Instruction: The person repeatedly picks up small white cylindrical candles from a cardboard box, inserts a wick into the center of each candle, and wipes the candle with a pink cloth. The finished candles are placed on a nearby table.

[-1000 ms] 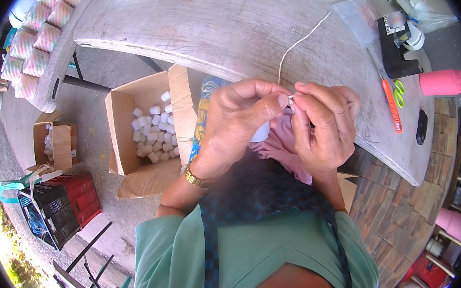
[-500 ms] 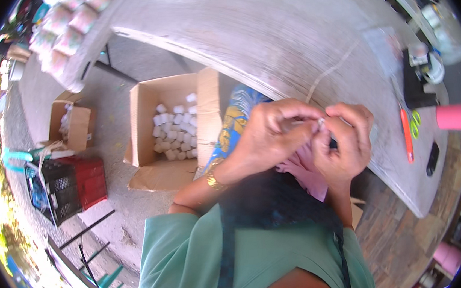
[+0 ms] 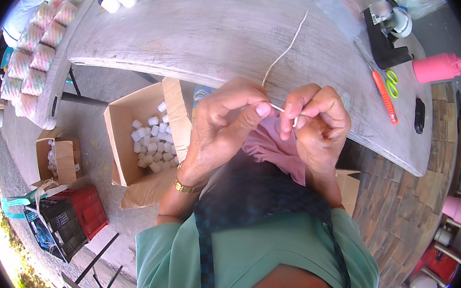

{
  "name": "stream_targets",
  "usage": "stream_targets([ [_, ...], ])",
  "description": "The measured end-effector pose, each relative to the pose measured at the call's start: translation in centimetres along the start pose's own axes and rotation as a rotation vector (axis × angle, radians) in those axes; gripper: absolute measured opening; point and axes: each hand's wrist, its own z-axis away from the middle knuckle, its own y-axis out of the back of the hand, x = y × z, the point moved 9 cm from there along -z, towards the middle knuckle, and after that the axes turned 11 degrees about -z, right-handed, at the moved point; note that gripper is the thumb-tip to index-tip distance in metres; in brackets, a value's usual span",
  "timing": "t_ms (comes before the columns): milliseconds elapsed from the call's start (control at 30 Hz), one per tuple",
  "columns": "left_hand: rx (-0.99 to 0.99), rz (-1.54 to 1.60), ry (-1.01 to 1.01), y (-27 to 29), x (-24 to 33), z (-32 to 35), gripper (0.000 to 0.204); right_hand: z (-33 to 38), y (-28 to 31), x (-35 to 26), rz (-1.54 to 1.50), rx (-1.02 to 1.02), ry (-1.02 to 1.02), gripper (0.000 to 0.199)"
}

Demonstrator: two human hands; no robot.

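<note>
On my feed from the head cam, the left hand (image 3: pixel 223 122) has thumb and index pinching a thin white cord (image 3: pixel 291 45), and the right hand (image 3: pixel 322 125) has fingers pressed together on it too, with a short taut bit between them. The rest of the cord trails off over the grey tabletop (image 3: pixel 194 37). Pink cloth (image 3: pixel 274 145) sits below the hands.

Writing-wise, I've got a white label (image 3: pixel 380 10) with dark print on the black dispenser (image 3: pixel 386 53), part of it blurred. The orange cutter (image 3: pixel 385 97) has pale marks too small to read; green-handled scissors (image 3: pixel 392 83) lie beside it, near a pink jug (image 3: pixel 436 68).

Containers: the big open cardboard box (image 3: pixel 178 107) holds a pile of white pieces (image 3: pixel 155 142), and the smaller box (image 3: pixel 66 161) has whitish bits inside. Just below that one, a black crate (image 3: pixel 57 230) with something blue in it, next to a red crate (image 3: pixel 87 208). Pastel-striped packets (image 3: pixel 42 56) sit up top left.
</note>
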Motion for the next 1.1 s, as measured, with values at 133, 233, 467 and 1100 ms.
stream_targets([
  [133,0.112,-0.029,-0.044,0.4,0.2,-0.3,0.006,0.4,-0.7,-0.5,0.124,0.040,0.071,0.029],
  [233,0.158,-0.064,-0.052,0.5,0.3,-0.3,0.005,0.5,-1.5,-1.3,0.251,0.026,0.202,0.027],
  [467,0.212,-0.045,-0.001,0.2,-0.3,-0.7,0.006,1.5,-1.9,-1.7,0.467,-0.018,0.340,0.038],
  [1100,0.147,0.372,0.075,-0.2,-2.5,-1.7,0.017,1.7,-0.4,-1.3,0.223,0.057,0.260,0.028],
])
